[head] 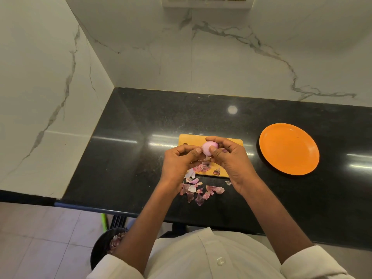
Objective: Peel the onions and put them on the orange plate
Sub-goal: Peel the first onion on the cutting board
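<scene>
Step in hand: peeling — last scraps of skin coming off, by the look of the pale, mostly bare onion (209,150).
Onion: held up between both hands, above the far part of the cutting board (193,138), not resting on it.
Right hand (229,158): grip grasping the onion, fingers curled over its top and right side, thumb pressed on its front.
Left hand (179,161): fingers curled, thumb tip at the onion's left edge; seems to pinch a bit of skin there, though too small to tell for certain.
Peels (198,191): purple-pink scraps scattered on the near edge of the board and on the black tabletop (124,158) just in front of it.
Orange plate (289,149): on the tabletop to the right of the board, well apart from the hands, nothing on it yet.
Bin (104,248): dark, on the floor at lower left, with peelings inside.
Progress: judged early — no peeled onion delivered so far.
Next move calls for: clearing any skin left at the root end, then carrying the onion rightwards in the right hand and setting it down gently on the plate so that it does not roll.
</scene>
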Demonstrator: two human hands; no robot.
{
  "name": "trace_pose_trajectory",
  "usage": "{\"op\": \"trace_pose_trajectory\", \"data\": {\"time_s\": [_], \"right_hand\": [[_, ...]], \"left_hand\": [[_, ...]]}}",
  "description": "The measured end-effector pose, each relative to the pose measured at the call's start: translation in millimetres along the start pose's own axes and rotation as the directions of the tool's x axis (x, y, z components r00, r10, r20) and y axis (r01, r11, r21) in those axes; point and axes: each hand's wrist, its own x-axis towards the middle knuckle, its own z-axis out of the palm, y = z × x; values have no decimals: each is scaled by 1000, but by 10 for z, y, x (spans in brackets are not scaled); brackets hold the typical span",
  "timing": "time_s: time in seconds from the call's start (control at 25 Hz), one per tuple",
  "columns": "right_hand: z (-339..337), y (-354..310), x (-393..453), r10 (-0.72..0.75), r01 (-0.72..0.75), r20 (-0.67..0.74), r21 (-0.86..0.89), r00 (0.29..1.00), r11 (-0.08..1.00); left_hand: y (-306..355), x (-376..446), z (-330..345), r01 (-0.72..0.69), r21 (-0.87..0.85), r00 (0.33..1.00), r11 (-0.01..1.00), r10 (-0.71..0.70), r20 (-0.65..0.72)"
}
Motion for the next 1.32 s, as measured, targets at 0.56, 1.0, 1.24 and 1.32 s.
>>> {"op": "trace_pose_trajectory", "data": {"time_s": [0.56,1.0,1.24,1.32], "right_hand": [[17,98,63,-54,59,-176,26,983,998],[-88,179,49,-50,68,-235,70,971,995],[-191,215,-55,142,19,-274,511,951,860],[-317,265,-55,237,-19,-270,623,933,782]], "left_hand": [[-118,255,15,-62,316,995,947,82,-51],[-47,375,123,-74,156,986,985,48,162],[-139,385,319,-36,146,978,989,5,210],[-188,423,436,11,143,981,990,-38,190]]}}
